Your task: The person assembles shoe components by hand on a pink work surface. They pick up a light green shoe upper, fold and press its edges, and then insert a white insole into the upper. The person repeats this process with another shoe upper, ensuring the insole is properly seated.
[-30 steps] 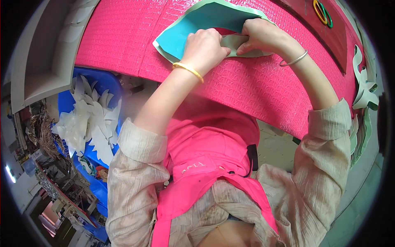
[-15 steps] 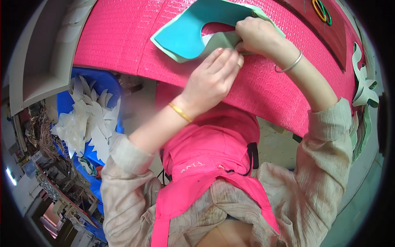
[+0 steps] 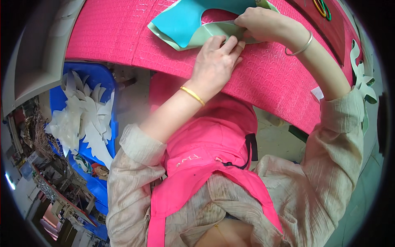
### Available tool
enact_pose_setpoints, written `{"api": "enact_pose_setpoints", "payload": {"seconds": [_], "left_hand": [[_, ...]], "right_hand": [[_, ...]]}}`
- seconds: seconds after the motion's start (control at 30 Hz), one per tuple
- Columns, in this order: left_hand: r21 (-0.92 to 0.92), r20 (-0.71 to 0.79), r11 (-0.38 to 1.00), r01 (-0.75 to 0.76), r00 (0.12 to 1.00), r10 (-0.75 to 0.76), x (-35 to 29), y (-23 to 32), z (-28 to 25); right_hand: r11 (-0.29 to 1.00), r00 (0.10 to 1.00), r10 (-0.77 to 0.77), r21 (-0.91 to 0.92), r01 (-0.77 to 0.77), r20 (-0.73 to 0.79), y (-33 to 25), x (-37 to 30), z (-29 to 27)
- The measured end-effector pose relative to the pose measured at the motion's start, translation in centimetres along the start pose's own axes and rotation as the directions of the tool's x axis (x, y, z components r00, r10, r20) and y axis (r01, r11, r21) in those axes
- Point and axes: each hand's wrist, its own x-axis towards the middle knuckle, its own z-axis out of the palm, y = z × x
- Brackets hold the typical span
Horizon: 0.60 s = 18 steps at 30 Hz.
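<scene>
A curved leather-like piece (image 3: 177,25), teal on one face with pale green borders, lies on the pink table cover at the top of the view. It bends round an open middle. Along its near side a pale green flap (image 3: 212,32) is folded over. My left hand (image 3: 218,59) presses bent fingers onto this flap from the near side; its fingertips are partly hidden. My right hand (image 3: 263,24) is closed on the piece just to the right, fingers curled and pinching its edge. The two hands are close together, slightly apart.
The table (image 3: 109,35) has a bumpy pink cover. At left, a blue bin (image 3: 113,136) holds several white offcuts (image 3: 88,117). A dark red board (image 3: 325,29) with coloured rings (image 3: 321,9) lies at far right, and pale green strips (image 3: 362,80) hang off the right edge.
My left hand has shifted slightly, its fingers now more bent and spread on the flap. The near flap shows flatter and wider. My right hand stays at the piece's edge.
</scene>
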Motion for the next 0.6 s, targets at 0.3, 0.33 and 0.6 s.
{"api": "enact_pose_setpoints", "payload": {"seconds": [0.3, 0.33, 0.6], "left_hand": [[-0.010, 0.128, 0.999, 0.031, 0.991, -0.030, 1.7, 1.4, 0.5], [-0.010, 0.074, 1.000, 0.007, 0.997, -0.006, 1.8, 1.7, 1.0], [0.039, 0.024, 0.999, 0.029, 0.999, -0.029, 2.8, 3.0, 2.9]], "right_hand": [[0.998, 0.996, 0.014, -0.065, -0.008, 0.083, 1.3, -0.5, 0.1], [0.996, 0.997, 0.013, -0.093, -0.005, 0.081, 1.4, -0.6, 0.3], [0.989, 0.988, -0.019, -0.139, 0.041, 0.152, 2.7, -1.4, -0.1]]}}
